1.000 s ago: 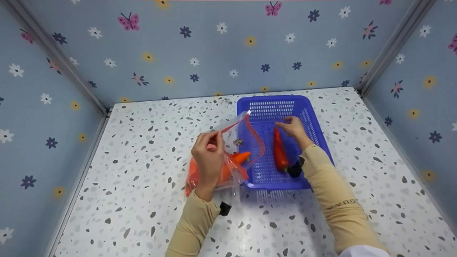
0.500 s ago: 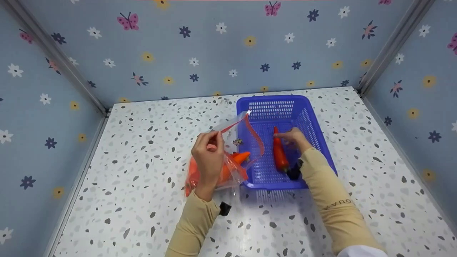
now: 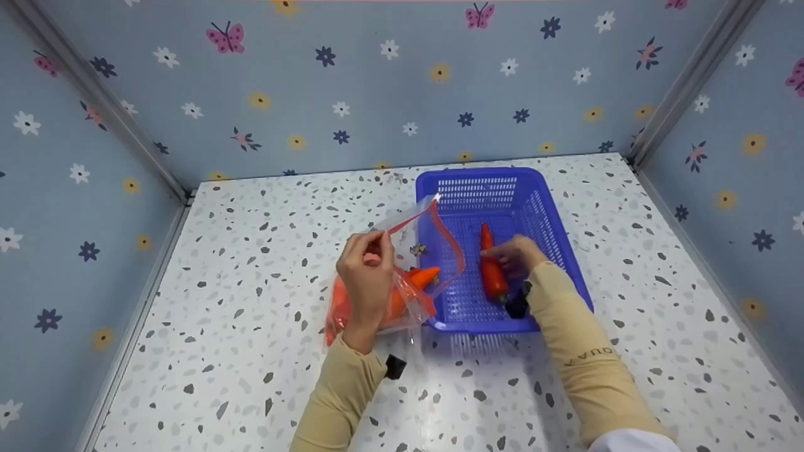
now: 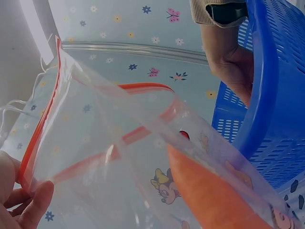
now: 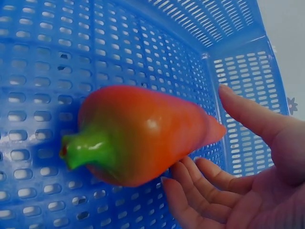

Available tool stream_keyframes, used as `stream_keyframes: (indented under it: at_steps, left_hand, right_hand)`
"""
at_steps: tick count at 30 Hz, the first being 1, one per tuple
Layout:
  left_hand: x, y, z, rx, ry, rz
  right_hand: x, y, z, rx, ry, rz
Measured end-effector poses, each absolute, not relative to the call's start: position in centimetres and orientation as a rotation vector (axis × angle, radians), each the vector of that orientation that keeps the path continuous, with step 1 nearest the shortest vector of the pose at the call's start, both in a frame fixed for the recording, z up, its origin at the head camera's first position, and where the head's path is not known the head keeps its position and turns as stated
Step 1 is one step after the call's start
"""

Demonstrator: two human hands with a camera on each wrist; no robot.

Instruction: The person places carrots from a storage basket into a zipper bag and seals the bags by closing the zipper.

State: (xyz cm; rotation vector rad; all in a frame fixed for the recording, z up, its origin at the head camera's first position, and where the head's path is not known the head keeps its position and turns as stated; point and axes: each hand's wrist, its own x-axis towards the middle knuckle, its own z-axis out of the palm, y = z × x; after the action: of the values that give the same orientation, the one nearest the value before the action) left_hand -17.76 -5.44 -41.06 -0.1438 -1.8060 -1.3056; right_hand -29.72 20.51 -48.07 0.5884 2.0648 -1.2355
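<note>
My left hand [image 3: 367,273] pinches the rim of a clear zip bag [image 3: 458,251] with a red zip strip. In the left wrist view the mouth of the bag [image 4: 100,129] gapes, and a pointed orange carrot-like vegetable [image 4: 209,191] lies inside, along with red pieces in the head view. My right hand [image 3: 518,254] reaches into the blue basket [image 3: 443,326], over a large red chilli pepper [image 3: 493,276]. In the right wrist view the pepper [image 5: 147,133] has its green stem toward the camera. The fingertips [image 5: 176,183] are right at its side; the thumb [image 5: 243,107] stands apart from it.
The blue basket with slotted walls stands on a speckled white table [image 3: 251,282], right of the bag, whose mouth overlaps its left rim in the head view. Flower-and-butterfly panels [image 3: 377,94] enclose the back and sides.
My right hand has moved from the pepper's tip back toward its middle and lower beside it. The left hand, bag and pepper have stayed in place.
</note>
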Motion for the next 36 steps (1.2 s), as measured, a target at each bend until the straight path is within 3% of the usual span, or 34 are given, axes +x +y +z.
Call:
stream_keyframes:
  at_steps: [14, 23, 36]
  left_hand:
    - [-17.8, -5.4, -41.1, -0.151, -1.812, -1.298]
    - [-17.8, -5.4, -41.1, -0.148, -1.817, -1.300]
    - [-17.8, -5.3, -41.0, -0.119, -1.818, -1.285]
  right_hand:
    - [-30.3, 20.2, -48.7, 0.628, 1.887, -1.112]
    - [-30.0, 20.2, -48.4, 0.494, 2.013, -1.164]
    - [-29.7, 18.9, -45.1, 0.316, 2.213, -1.163]
